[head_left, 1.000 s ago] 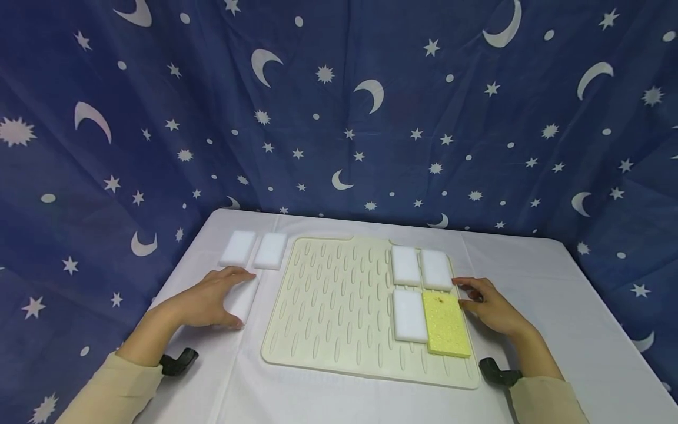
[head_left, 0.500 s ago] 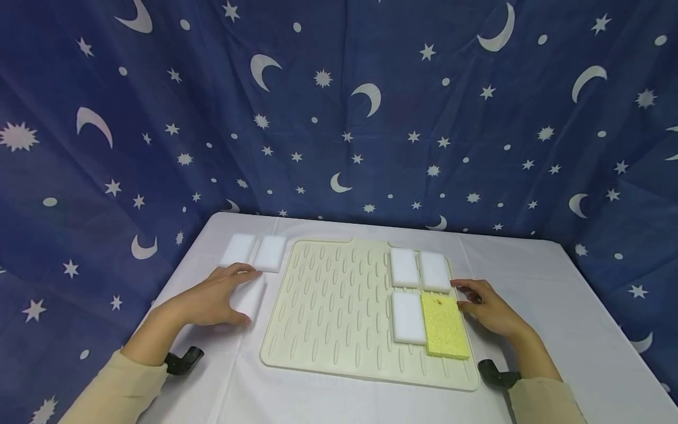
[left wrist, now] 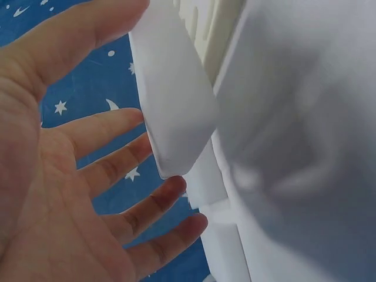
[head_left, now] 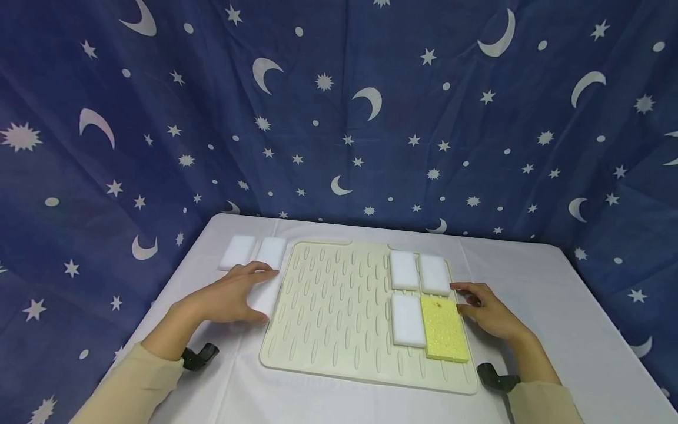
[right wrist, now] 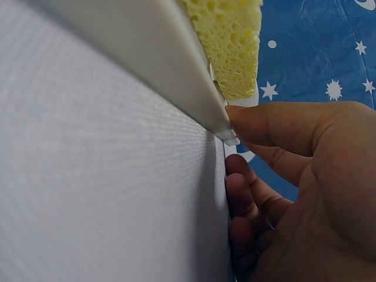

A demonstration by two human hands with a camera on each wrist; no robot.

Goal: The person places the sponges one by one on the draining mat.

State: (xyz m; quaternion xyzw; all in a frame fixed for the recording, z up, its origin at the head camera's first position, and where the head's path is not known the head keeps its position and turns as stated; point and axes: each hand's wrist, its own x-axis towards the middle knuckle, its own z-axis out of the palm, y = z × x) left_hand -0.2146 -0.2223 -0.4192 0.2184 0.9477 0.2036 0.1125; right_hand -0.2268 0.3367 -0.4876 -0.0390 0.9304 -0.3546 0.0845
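My left hand (head_left: 231,296) holds a white sponge (head_left: 266,294) by its ends, thumb on the near end and fingers at the far end, just beside the left edge of a cream ribbed mat (head_left: 328,306). In the left wrist view this sponge (left wrist: 176,100) hangs tilted between thumb and fingertips. On the mat's right side lie several more sponges: a white one (head_left: 404,270), another white one (head_left: 434,274), a third white one (head_left: 408,320) and a yellow one (head_left: 445,328). My right hand (head_left: 489,311) touches the mat's right edge with thumb and index fingertips, its other fingers curled.
Two more white sponges, one at the far left (head_left: 238,252) and one partly behind my left hand (head_left: 272,251), lie on the white tablecloth (head_left: 360,403). A dark blue curtain (head_left: 339,106) with moons and stars stands behind the table.
My left hand has carried the white sponge rightward, from the cloth to the mat's left edge. The right hand stays at the mat's right edge.
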